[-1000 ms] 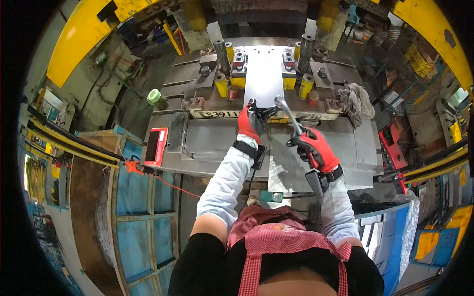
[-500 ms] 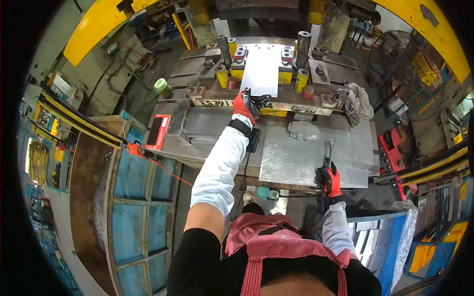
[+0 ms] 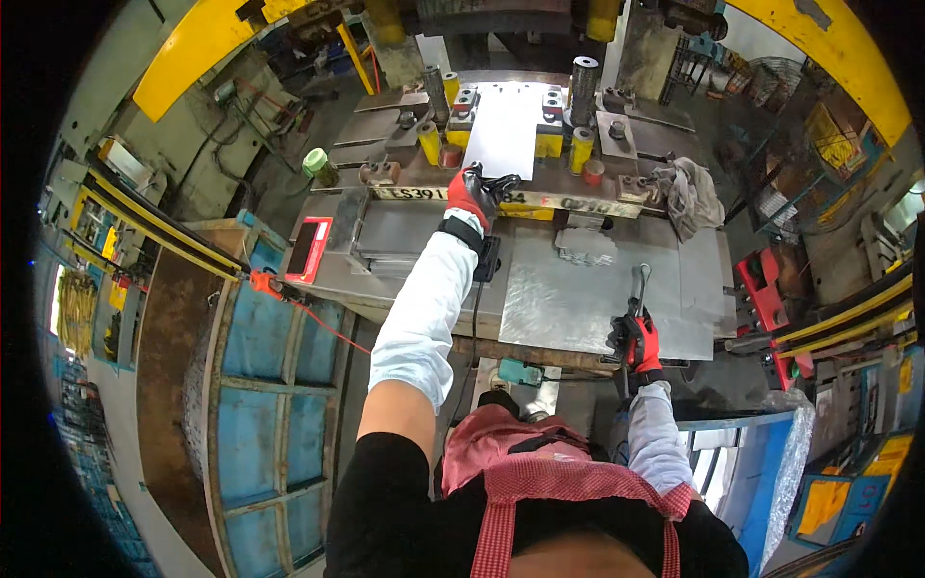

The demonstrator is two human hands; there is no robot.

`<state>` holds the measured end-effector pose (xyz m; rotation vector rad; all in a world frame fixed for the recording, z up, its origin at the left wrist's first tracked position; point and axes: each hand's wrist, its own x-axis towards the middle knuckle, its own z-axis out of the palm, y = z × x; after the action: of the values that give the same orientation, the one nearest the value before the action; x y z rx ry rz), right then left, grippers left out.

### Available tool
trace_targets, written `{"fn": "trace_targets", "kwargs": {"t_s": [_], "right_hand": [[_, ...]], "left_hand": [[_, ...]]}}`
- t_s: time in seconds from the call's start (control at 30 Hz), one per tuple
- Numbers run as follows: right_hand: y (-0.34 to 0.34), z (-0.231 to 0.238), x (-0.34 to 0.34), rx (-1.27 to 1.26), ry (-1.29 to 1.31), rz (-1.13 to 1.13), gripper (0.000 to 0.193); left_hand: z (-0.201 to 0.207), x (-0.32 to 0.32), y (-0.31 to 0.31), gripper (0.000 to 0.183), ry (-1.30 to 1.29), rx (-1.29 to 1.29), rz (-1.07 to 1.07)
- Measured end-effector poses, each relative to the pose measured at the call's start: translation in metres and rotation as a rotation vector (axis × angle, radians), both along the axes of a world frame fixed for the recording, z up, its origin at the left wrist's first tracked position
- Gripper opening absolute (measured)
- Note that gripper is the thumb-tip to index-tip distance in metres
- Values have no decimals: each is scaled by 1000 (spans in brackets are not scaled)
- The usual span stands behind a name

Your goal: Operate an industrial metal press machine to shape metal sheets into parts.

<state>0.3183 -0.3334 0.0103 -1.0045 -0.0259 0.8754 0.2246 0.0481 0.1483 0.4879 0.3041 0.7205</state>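
A bright, pale metal sheet (image 3: 503, 130) lies on the press die, its near end reaching the die's front edge. My left hand (image 3: 472, 197), in a red and black glove, is closed at that near end; the fingertips are partly hidden, with the dark fingers against the sheet's edge. In my right hand (image 3: 637, 341), gloved the same way, is a thin metal tool with a looped end (image 3: 642, 279), pointing away from me. It is held over the near right part of a large grey metal plate (image 3: 549, 303) on the bench. Small flat metal pieces (image 3: 586, 247) lie on this plate's far part.
Guide posts (image 3: 583, 87) and yellow blocks (image 3: 428, 141) flank the sheet. Stacked grey plates (image 3: 400, 231) sit left of my left hand. A grey rag (image 3: 692, 197) hangs at the right. A green-lidded jar (image 3: 318, 166) and a red-framed panel (image 3: 309, 250) stand left.
The whole view has shifted slightly left and up. My left hand stays at the sheet's near end, and my right hand keeps the tool. A shoe visible below earlier is now mostly hidden.
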Motion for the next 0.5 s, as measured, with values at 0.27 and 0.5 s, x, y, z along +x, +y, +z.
{"fn": "trace_targets", "kwargs": {"t_s": [0.27, 0.5], "right_hand": [[-4, -23, 10, 79, 29, 23, 37], [1, -2, -2, 8, -11, -2, 24]], "left_hand": [[0, 3, -1, 33, -9, 7, 31], [0, -1, -3, 33, 26, 40, 56]]}}
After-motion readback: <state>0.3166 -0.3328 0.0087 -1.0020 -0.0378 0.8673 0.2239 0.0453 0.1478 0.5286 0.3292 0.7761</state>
